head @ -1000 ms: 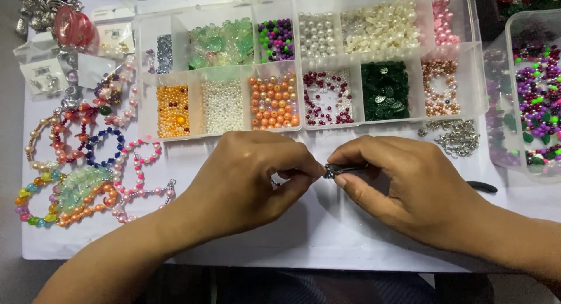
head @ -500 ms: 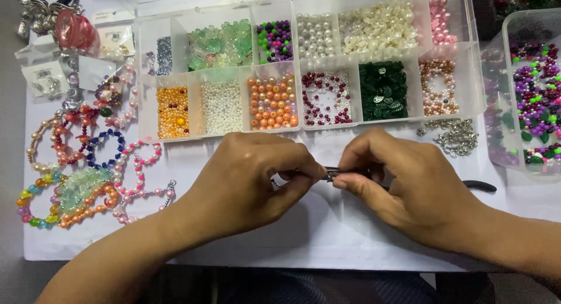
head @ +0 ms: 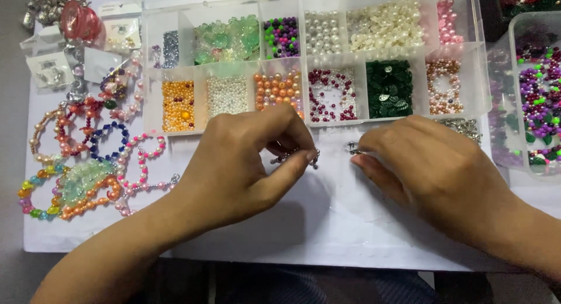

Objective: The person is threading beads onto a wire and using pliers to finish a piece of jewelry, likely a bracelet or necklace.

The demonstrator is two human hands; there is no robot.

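Beaded strand (head: pixel 295 157) lies crosswise, pinched by left hand (head: pixel 245 164) fingers (head: pixel 292 164).

left hand (head: pixel 245 164) pinching, right hand (head: pixel 432 164) pinching

Clear glossy plastic organiser box (head: pixel 479 76), pearly glossy beads (head: pixel 385 26), shiny metal clasp (head: pixel 354 147), matt white paper sheet (head: pixel 327 222)

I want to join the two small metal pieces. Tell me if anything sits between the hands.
Nothing visible does. The left hand pinches a small beaded metal piece, the right hand pinches a small metal finding, and only bare white sheet shows in the gap between them.
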